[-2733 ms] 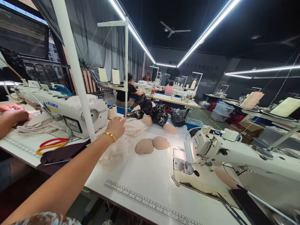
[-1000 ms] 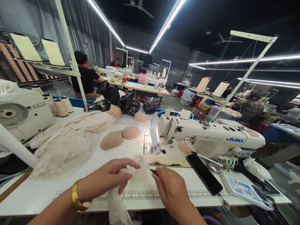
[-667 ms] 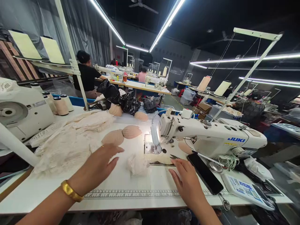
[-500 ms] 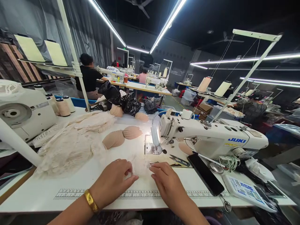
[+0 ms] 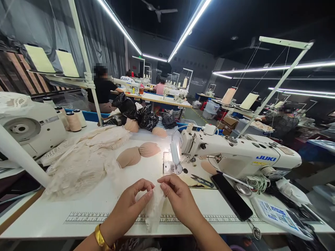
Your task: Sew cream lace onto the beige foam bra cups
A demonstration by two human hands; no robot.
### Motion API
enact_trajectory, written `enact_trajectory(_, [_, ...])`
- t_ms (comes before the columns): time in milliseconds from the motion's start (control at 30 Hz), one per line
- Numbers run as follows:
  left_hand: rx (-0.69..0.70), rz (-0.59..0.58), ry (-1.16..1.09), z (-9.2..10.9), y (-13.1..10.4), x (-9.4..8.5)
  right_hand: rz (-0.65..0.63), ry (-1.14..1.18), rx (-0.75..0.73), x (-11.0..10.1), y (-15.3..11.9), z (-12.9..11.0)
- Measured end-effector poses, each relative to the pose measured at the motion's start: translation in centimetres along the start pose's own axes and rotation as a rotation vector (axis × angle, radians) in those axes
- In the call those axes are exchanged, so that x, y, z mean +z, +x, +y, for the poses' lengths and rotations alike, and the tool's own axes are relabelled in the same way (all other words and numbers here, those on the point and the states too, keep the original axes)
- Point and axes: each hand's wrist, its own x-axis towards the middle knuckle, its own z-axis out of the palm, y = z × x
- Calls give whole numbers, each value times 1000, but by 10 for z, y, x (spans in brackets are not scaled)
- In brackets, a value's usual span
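Lace piece: pale sheer fabric (image 5: 155,209), directly between my hands, both touching it; its long axis runs from my fingertips back towards me, across the printed ruler (image 5: 86,218).
Left hand: mine (image 5: 125,209), thumb and forefinger closed on the lace's upper left edge, other fingers curled.
Right hand: mine (image 5: 181,202), thumb and forefinger pinching its upper right edge; neither hand is clearly nearer.
Needle plate: metal (image 5: 169,168), beyond the lace and slightly right, beneath the JUKI sewing machine (image 5: 243,153).
Tabletop: white (image 5: 104,228), with a lace heap (image 5: 83,167) left, thread snips (image 5: 202,181) and phone (image 5: 231,197) right.
Workshop: striplights overhead, people seated at machines beyond.
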Motion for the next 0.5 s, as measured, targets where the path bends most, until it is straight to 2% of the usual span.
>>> enact_trajectory(100, [-14,75,-127,3,1,0,21,-85,-42,-4,-3,-4])
enact_trajectory(200, [-22,182,-104,3,2,-2,38,-206,-143,-7,-6,-8])
enact_trajectory(267, [-27,171,-56,3,2,-8,27,-232,-198,-10,-8,-10])
enact_trajectory(333, [-15,-10,-3,4,0,-15,0,-206,-198,-12,-10,-13])
enact_trajectory(433, [-2,-344,86,10,-3,-27,-58,-35,-90,-14,-11,-16])
enact_trajectory(500, [22,-421,123,15,-1,-35,-114,163,20,-13,-8,-11])
